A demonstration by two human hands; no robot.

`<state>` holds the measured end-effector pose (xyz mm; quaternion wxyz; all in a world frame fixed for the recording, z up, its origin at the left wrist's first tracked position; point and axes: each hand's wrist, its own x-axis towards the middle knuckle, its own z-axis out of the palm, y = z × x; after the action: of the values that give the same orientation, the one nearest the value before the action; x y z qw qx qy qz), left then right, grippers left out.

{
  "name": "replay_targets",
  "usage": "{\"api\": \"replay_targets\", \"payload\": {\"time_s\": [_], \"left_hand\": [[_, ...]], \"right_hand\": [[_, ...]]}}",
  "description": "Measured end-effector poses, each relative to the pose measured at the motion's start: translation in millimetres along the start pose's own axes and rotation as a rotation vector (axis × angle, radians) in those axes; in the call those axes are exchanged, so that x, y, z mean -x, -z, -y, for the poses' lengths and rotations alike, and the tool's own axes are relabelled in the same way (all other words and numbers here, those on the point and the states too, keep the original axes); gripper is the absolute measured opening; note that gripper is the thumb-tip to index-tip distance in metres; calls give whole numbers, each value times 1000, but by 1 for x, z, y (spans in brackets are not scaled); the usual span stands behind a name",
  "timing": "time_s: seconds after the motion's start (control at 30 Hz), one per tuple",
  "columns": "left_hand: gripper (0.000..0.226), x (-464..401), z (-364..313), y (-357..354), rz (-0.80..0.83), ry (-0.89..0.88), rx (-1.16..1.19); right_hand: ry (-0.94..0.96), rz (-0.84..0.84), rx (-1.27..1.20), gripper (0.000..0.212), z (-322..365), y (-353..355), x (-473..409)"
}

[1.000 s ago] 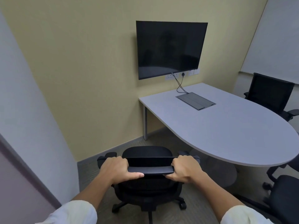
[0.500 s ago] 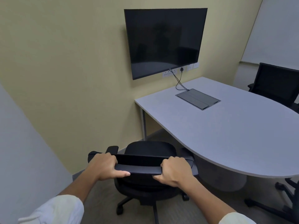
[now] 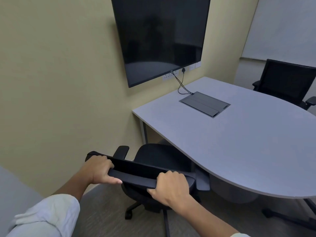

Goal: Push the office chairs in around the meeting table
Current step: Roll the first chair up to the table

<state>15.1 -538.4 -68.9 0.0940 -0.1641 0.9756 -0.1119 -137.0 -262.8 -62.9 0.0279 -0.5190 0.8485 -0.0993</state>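
Since a moment ago the black office chair (image 3: 159,161) has rolled closer to the grey bench (image 3: 239,142): its seat now reaches under the bench's curved near edge, where earlier it stood clear of it, and its right armrest now sits just below the rim. The left hand (image 3: 98,170) and right hand (image 3: 171,189) keep their grip on the top bar of the backrest, fingers (image 3: 168,174) curled over it and thumbs pressed along its underside. The bar looks smooth, matte plastic; the seat is rounded and padded. The bench top is a smooth laminate with a square corner at the wall and a rounded outer sweep, with a flat dark cable hatch (image 3: 204,104) set in it. A second chair (image 3: 289,82) with a mesh-like back stands at the far side. The floor is fine ribbed carpet (image 3: 106,218).
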Motion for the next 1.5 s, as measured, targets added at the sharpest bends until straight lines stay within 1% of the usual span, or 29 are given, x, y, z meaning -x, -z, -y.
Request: {"api": "replay_targets", "payload": {"time_s": [0.2,0.5,0.7,0.9,1.13,1.3,1.37,1.43,1.5], "left_hand": [[79,-64,83,-5,8,-178,-21],[81,-157,147,-13,-48,-328,5],[77,-210,161,-8,-75,-383,2],[75,-255,171,-4,-73,-415,-28],[75,-306,180,1,-25,-441,2],[75,-344,182,2,40,-447,64],[72,-364,189,3,22,-492,117],[71,-384,202,-3,-38,-547,152],[69,-403,218,-16,-112,-566,158]], "right_hand": [[-130,26,-27,44,50,-14,-63],[-285,-6,-60,42,65,-21,-140],[-349,-56,-36,37,54,-23,-178],[-395,-83,-40,40,39,-27,-212],[-425,-123,-51,43,17,-21,-240],[-460,-113,-59,42,-1,-11,-260],[-477,-117,-76,42,-4,-7,-270],[-488,-125,-92,42,-3,-7,-282],[-507,-134,-109,40,-2,-8,-294]]}}
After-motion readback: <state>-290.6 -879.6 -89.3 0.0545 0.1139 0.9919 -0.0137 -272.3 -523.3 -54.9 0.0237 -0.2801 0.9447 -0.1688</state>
